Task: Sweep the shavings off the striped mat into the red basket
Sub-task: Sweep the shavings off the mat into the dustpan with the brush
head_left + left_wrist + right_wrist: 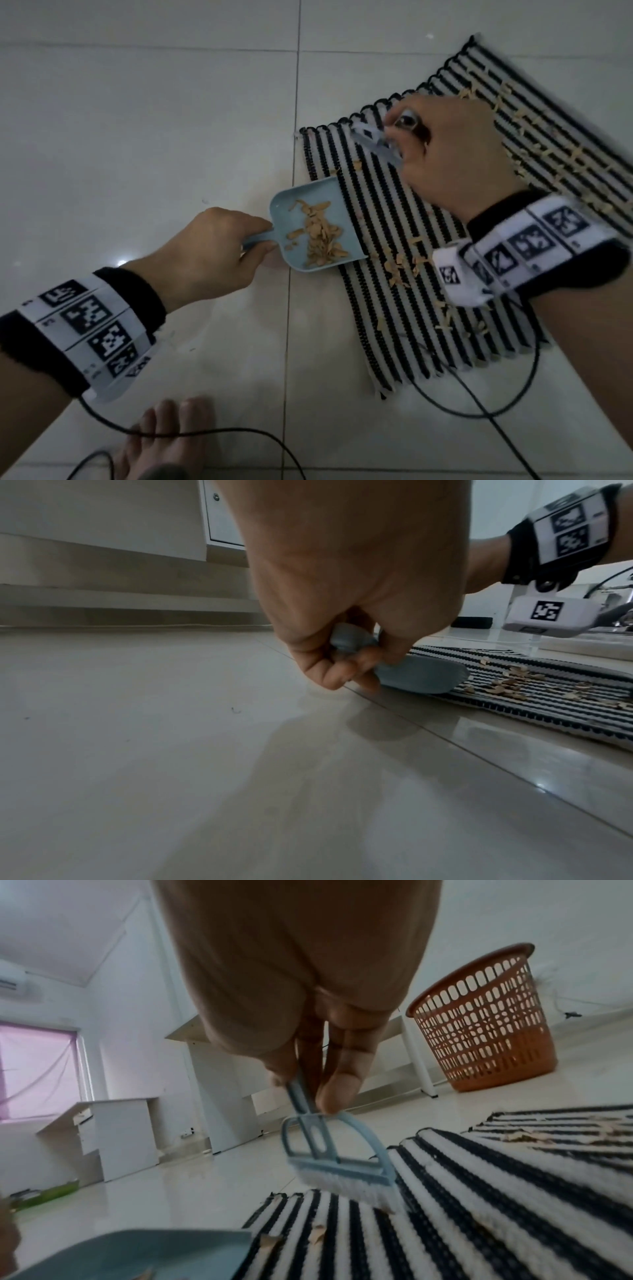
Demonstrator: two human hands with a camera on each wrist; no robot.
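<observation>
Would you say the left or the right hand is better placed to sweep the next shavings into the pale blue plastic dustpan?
Right hand: it grips the small blue brush over the striped mat; the left hand holds the pale blue plastic dustpan.

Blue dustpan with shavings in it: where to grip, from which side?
Grip the dustpan by its short handle, from the floor side away from the striped mat, as the left hand does. The open lip faces the mat and the tray holds shavings, so keep it level.
</observation>
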